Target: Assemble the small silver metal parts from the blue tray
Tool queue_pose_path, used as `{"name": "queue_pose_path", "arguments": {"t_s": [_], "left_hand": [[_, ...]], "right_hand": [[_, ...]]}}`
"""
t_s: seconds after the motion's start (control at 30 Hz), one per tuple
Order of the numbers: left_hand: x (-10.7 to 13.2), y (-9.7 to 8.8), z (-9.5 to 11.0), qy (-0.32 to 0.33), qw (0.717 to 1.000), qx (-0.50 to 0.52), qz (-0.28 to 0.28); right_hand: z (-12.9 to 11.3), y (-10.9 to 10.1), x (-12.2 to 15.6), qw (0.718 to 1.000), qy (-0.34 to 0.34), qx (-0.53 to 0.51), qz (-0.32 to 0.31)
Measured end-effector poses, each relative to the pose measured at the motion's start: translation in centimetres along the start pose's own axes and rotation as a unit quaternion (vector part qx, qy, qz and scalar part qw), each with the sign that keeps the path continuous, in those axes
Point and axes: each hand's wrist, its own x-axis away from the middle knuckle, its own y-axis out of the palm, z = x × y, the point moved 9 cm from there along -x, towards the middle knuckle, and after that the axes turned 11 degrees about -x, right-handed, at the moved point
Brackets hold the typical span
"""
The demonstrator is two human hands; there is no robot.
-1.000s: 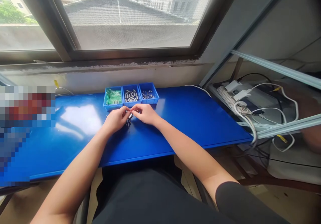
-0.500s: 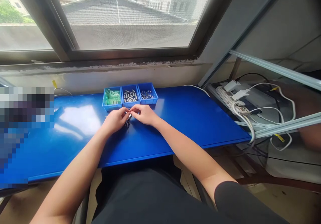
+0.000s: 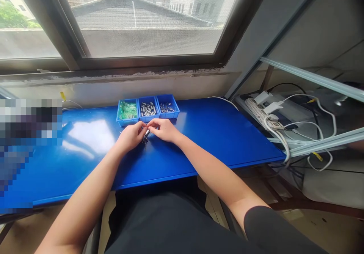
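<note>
My left hand (image 3: 131, 135) and my right hand (image 3: 162, 129) meet over the blue table, fingertips together in a pinch. Between them shows a small silver-and-dark cylinder (image 3: 147, 132), mostly by the right fingers; what the left fingertips grip is hidden. Several thin dark metal pins (image 3: 145, 144) lie on the table just below the hands. Right behind the hands stand three joined blue bins: the left bin (image 3: 127, 122) holds green plastic and pale small pieces, the middle bin (image 3: 149, 118) black-and-silver cylinders, the right bin (image 3: 170, 115) thin metal pins.
The blue table (image 3: 210, 140) runs along a wall beneath a window (image 3: 148, 41). At the right, a power strip (image 3: 261, 112) with white plugs and cables sits beside a metal frame (image 3: 318, 80). A blurred-out patch covers the table's left end.
Both hands stay in nearly the same place, fingertips still together. The small cylinder shows slightly more below the fingertips; the view has shifted very little.
</note>
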Motion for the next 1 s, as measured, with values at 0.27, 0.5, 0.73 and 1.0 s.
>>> {"name": "queue_pose_path", "arguments": {"t_s": [0.27,0.5,0.73,1.0], "left_hand": [[-0.16,0.17,-0.23,0.005,1.000,-0.004,0.001],[-0.17,0.02,-0.37,0.005,1.000,-0.010,0.013],[-0.08,-0.61,-0.40,0.005,0.999,-0.014,0.048],[-0.15,-0.66,-0.74,0.000,0.998,-0.001,0.057]], "right_hand": [[0.10,-0.05,-0.07,1.000,-0.008,-0.001,0.005],[0.31,-0.15,-0.09,1.000,-0.005,-0.007,0.013],[0.44,-0.15,-0.13,1.000,-0.002,-0.002,0.017],[0.39,-0.30,-0.16,1.000,0.000,-0.005,0.022]]}}
